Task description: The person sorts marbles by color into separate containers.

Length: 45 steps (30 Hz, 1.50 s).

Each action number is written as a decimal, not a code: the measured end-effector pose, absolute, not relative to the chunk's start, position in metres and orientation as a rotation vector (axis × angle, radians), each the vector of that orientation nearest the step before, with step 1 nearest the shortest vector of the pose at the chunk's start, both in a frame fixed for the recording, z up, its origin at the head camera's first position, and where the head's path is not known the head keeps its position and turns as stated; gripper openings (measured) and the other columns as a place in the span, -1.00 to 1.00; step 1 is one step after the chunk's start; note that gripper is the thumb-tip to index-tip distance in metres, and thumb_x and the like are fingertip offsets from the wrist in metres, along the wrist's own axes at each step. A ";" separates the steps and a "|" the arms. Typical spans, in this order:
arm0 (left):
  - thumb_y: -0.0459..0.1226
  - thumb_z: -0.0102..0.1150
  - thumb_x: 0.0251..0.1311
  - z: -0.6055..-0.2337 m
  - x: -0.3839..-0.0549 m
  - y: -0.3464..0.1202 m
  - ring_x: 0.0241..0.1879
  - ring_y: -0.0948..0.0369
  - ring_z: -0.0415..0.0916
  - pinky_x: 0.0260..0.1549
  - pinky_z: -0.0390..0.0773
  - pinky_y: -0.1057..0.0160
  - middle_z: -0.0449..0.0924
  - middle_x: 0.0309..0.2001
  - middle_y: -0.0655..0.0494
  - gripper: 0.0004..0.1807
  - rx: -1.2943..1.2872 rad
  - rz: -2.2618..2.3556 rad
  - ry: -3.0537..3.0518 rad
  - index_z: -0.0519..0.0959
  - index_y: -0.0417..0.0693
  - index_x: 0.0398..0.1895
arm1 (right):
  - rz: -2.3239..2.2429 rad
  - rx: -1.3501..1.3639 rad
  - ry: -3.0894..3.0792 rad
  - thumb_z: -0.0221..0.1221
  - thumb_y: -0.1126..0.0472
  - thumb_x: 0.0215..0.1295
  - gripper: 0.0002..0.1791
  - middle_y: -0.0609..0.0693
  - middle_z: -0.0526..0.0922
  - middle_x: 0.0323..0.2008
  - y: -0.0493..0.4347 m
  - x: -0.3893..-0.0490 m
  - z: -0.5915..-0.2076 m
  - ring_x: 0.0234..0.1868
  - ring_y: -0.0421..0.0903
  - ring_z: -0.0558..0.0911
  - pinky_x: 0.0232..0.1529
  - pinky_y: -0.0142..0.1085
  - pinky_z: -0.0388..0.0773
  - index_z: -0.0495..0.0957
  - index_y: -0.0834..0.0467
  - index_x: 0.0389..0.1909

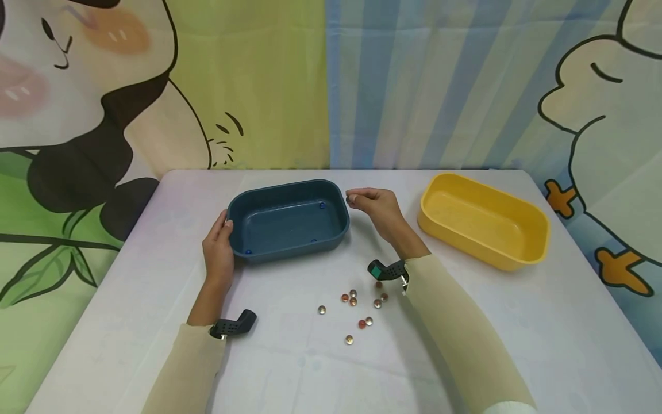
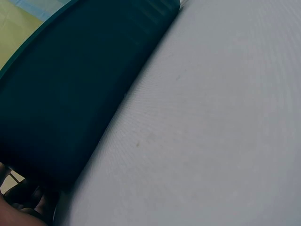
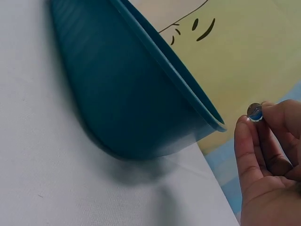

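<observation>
A dark blue tub (image 1: 289,221) stands on the table, with three small blue marbles (image 1: 322,205) inside. My left hand (image 1: 218,253) grips its left end, the thumb at the rim; in the left wrist view the fingers are mostly cut off at the lower left corner. Just off the tub's right end, my right hand (image 1: 380,213) pinches a clear glass marble (image 3: 255,112) with a blue patch between thumb and fingertips. Several brownish, reddish and clear marbles (image 1: 353,301) lie loose on the tabletop in front, below the right forearm.
To the right stands a yellow tub (image 1: 483,221), set at an angle near the table's right edge. A white cloth covers the table (image 1: 289,362). Behind it hangs a printed curtain (image 1: 269,75) with cartoon animals. A black band with a camera sits on each wrist.
</observation>
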<state>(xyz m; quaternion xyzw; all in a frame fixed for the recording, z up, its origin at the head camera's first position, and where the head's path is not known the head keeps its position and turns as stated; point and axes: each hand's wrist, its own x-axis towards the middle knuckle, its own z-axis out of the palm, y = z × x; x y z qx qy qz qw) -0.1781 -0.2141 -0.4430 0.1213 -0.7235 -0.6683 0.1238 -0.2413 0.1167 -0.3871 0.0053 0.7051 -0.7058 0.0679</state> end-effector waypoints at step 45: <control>-0.06 -0.20 0.51 -0.439 -0.177 -0.213 0.45 0.31 -0.05 0.39 0.00 0.26 0.12 0.47 0.24 -0.46 0.375 -1.926 -2.146 0.20 0.07 0.49 | -1.814 -0.184 2.293 0.17 0.28 0.37 -0.74 0.08 0.65 0.00 0.071 -0.275 -0.367 -0.01 -0.04 0.65 0.11 -0.25 0.51 0.65 0.33 -0.04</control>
